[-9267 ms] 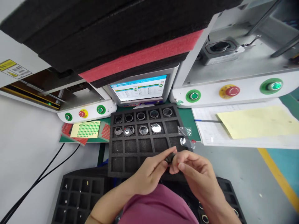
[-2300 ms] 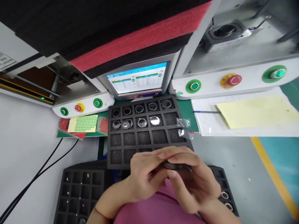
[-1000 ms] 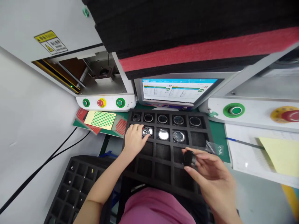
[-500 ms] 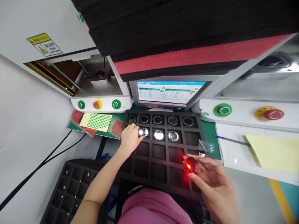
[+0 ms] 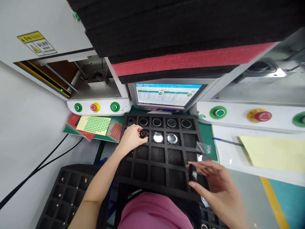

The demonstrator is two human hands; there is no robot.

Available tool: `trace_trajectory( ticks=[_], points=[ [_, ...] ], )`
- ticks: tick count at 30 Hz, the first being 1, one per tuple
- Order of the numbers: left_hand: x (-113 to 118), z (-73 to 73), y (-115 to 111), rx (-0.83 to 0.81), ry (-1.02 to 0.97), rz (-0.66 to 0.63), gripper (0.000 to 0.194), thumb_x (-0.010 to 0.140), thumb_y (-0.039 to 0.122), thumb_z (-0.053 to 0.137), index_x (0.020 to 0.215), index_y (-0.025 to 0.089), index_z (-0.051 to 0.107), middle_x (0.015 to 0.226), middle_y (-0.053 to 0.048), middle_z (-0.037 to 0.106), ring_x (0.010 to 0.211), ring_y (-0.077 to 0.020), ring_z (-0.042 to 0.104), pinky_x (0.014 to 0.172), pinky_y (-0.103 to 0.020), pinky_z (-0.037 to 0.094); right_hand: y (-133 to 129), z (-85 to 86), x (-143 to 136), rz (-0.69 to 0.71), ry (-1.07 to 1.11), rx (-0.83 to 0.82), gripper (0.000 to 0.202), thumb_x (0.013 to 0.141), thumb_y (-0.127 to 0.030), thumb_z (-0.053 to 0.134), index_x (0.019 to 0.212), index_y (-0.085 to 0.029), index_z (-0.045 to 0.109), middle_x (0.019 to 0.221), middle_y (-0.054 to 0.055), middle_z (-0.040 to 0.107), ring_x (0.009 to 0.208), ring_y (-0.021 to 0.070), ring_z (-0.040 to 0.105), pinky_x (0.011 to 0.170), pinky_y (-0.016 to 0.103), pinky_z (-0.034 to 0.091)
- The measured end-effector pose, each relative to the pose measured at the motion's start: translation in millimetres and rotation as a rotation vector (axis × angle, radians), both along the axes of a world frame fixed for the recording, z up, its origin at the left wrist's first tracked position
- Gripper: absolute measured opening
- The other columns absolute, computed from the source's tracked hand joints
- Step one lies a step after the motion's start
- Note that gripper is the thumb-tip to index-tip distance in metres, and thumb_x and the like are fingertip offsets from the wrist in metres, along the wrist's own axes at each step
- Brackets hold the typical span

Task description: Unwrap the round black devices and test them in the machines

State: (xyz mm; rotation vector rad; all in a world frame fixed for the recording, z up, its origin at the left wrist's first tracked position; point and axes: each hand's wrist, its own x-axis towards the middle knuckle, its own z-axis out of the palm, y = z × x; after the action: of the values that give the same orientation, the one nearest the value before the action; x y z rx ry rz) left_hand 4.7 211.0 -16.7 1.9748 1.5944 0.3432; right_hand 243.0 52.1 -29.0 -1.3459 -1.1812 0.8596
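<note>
My left hand [image 5: 133, 136] reaches over the black foam tray [image 5: 158, 155] and pinches a round black smartwatch body [image 5: 143, 133] at the second row. A ring of small coppery marks shows on its face. To the right of the tray's lower part, my right hand [image 5: 216, 186] grips another round smartwatch body [image 5: 192, 173] on edge between thumb and fingers. Beside my left hand, a bright glass-faced smartwatch body [image 5: 158, 137] and a similar one [image 5: 172, 138] lie in their pockets. Several darker round ones, such as this smartwatch body [image 5: 156, 122], fill the back row.
A monitor [image 5: 166, 94] stands behind the tray, between two machines with green buttons [image 5: 219, 112] and red stop buttons [image 5: 263, 116]. Sticker sheets [image 5: 94, 124] lie at left. Clear plastic bags [image 5: 203, 148] rest on the tray's right edge. Another foam tray [image 5: 69, 190] sits lower left.
The smartwatch body in my right hand has turned on edge, and its red glow is no longer visible. The one in my left hand now shows a dark marked face instead of white.
</note>
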Motion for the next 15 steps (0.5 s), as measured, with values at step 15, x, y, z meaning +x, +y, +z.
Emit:
trace_trajectory(
  ticks=[15],
  points=[
    [0.2, -37.8, 59.2, 0.17, -0.324, -0.27, 0.037, 0.062, 0.014, 0.082, 0.098, 0.015, 0.072, 0.116, -0.015, 0.071, 0.113, -0.0285, 0.065, 0.102, -0.048, 0.049, 170.7, -34.0, -14.7, 0.366, -0.727, 0.04, 0.031, 0.071, -0.013, 0.063, 0.1, -0.022, 0.059, 0.1, 0.01, 0.071, 0.096, 0.0313, 0.069, 0.084, 0.046, 0.055]
  ],
)
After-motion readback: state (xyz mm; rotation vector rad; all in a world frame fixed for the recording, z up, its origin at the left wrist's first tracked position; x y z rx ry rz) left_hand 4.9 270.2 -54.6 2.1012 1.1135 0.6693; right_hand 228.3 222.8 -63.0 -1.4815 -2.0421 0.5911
